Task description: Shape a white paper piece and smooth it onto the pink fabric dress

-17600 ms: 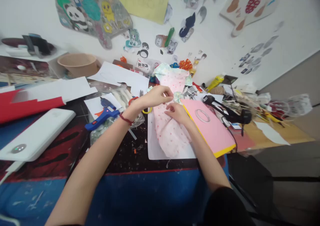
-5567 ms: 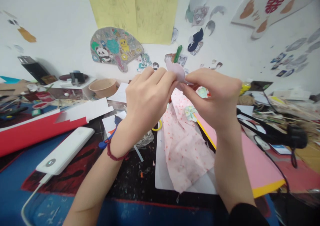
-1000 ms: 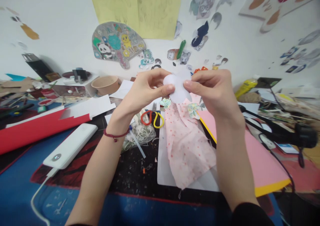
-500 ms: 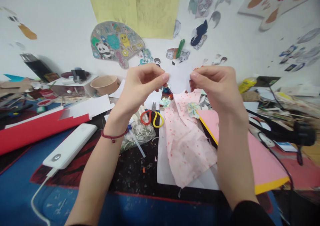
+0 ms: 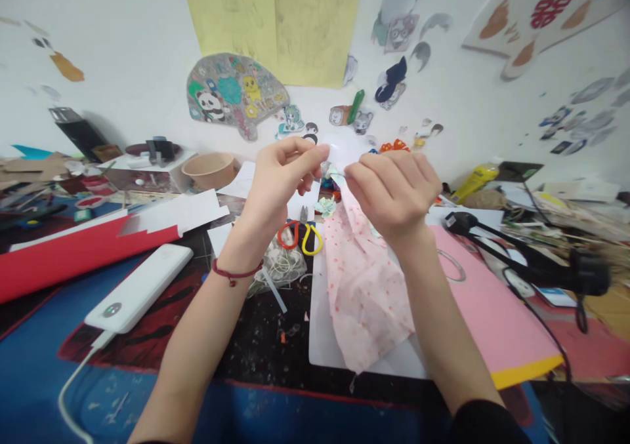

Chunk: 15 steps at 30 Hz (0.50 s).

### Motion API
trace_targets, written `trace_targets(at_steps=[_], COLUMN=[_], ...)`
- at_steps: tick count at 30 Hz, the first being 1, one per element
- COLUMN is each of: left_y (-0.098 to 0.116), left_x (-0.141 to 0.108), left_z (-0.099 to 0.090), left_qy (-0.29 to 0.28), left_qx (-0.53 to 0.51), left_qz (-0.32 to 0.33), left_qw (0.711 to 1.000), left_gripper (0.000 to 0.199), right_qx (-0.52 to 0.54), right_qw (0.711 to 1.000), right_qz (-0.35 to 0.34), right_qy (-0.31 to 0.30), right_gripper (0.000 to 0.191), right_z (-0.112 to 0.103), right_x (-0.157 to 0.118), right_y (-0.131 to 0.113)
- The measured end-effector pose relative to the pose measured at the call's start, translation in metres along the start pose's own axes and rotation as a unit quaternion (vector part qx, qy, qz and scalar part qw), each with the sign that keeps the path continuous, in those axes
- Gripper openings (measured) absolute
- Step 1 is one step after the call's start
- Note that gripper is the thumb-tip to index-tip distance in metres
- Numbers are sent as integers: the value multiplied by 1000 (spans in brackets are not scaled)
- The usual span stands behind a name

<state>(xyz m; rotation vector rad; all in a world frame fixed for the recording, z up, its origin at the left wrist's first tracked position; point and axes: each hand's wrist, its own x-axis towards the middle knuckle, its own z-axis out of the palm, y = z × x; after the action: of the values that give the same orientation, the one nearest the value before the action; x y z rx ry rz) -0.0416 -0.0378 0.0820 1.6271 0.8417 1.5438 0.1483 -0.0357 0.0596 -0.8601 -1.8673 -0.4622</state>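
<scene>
A small piece of white paper [image 5: 341, 158] is held up between my hands, its outline pale against the wall. My left hand [image 5: 291, 172] pinches its left side between thumb and fingers; a dark red cord bracelet circles that wrist. Turned knuckles-up, my right hand [image 5: 399, 191] has its fingers curled closed at the paper's lower right. Below them, pink dotted fabric [image 5: 367, 293] lies on white sheets. A pale green fabric flower [image 5: 325, 206] sits at its upper left. Scissors [image 5: 304, 216] with red and yellow handles lie below my left hand.
A white power bank [image 5: 142, 286] with a cable lies left, near red card [image 5: 88, 254]. Pink card [image 5: 497, 306] with a yellow edge lies right, beside a black strap device [image 5: 585, 270]. A round tan bowl [image 5: 209, 170] stands behind. Paper cutouts cover the wall.
My right hand has rotated from a fingertip pinch to a knuckles-up grip and moved left and down, towards my left hand. Less of the white paper shows. A clear ring on the pink card is now uncovered.
</scene>
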Motion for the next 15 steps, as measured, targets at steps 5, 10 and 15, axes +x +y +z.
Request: trace_targets(at_steps=[5, 10, 15], left_y=[4, -2, -6], left_x=[1, 4, 2], left_z=[-5, -2, 4], left_qy=[-72, -7, 22], left_qx=[-23, 41, 118], left_qz=[-65, 3, 88], left_qw=[995, 999, 989], left_gripper=[32, 30, 24], right_qx=[-6, 120, 331], right_qw=[995, 978, 915], right_qz=[27, 104, 228], right_qy=[99, 138, 35], right_gripper=[21, 17, 18], right_z=[1, -5, -12], right_x=[2, 12, 15], right_y=[-2, -4, 5])
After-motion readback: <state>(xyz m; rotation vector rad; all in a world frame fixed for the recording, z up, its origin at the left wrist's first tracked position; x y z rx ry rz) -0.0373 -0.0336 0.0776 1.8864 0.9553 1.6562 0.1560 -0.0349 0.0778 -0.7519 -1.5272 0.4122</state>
